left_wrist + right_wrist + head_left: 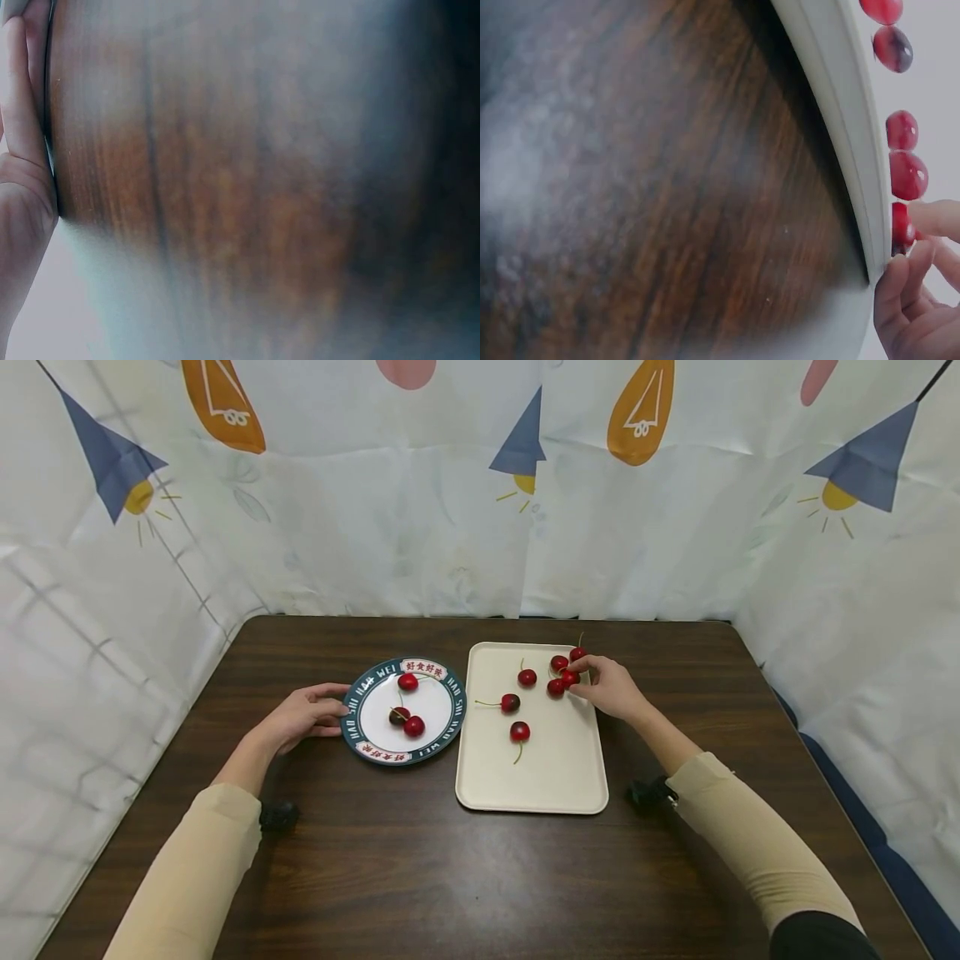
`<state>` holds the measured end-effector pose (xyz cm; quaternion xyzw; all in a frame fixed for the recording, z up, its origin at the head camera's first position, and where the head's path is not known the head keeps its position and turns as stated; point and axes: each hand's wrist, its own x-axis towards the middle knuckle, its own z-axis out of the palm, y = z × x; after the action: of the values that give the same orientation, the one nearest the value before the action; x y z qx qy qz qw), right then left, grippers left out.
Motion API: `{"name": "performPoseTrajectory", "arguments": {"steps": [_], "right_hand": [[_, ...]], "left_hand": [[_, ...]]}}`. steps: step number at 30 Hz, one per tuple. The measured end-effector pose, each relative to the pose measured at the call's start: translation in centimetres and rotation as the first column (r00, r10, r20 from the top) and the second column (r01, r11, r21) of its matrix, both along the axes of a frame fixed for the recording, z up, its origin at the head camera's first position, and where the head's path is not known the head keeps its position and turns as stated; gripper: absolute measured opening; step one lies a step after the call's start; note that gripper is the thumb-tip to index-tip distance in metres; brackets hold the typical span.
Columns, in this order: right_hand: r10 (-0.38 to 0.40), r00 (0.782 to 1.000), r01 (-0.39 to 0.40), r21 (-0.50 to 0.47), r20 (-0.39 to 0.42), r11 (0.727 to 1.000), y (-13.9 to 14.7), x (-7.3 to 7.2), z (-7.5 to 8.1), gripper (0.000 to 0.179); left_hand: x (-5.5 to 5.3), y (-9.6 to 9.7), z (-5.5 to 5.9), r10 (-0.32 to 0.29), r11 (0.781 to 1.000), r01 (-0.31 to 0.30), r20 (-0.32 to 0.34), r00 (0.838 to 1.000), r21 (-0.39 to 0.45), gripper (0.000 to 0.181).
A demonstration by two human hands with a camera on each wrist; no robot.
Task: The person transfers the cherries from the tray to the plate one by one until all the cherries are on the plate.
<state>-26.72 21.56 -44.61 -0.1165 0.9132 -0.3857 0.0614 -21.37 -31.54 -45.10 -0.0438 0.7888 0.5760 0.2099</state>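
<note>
On the left, a round plate (369, 743) with a dark green lettered rim holds three cherries, among them one red cherry (408, 682) near the top. My left hand (306, 717) rests against the plate's left edge, fingertips right at the rim. To the right lies a cream rectangular tray (525, 787) bearing several stemmed cherries. At its upper right corner my right hand (611, 687) has thumb and fingertips around a cherry (571, 677) in a cluster. The right wrist view shows these fingers at that cherry (901, 225), partly covering it.
Spread over the tray's left half are single cherries, including a dark red cherry (510, 703). Both dishes sit on a dark brown wooden table (480, 885). A white patterned curtain (420, 543) hangs behind the table and along its sides.
</note>
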Motion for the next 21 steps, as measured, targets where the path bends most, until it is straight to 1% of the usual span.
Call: {"name": "performPoseTrajectory", "arguments": {"steps": [8,15,21], "right_hand": [[0.029,1.000,-0.029,0.021,-0.009,0.999,-0.35,-0.10,0.12,0.036],[0.056,0.998,-0.055,0.090,-0.001,0.994,-0.69,-0.01,0.05,0.037],[0.063,0.998,-0.061,0.079,-0.021,0.995,-0.64,-0.13,0.39,0.034]], "left_hand": [[0.05,0.12,0.04,0.005,1.000,-0.005,0.004,1.000,-0.002,0.064],[0.09,0.17,0.05,-0.007,1.000,0.007,-0.006,1.000,0.011,0.066],[-0.03,0.07,-0.13,-0.004,1.000,0.004,-0.007,1.000,0.004,0.065]]}}
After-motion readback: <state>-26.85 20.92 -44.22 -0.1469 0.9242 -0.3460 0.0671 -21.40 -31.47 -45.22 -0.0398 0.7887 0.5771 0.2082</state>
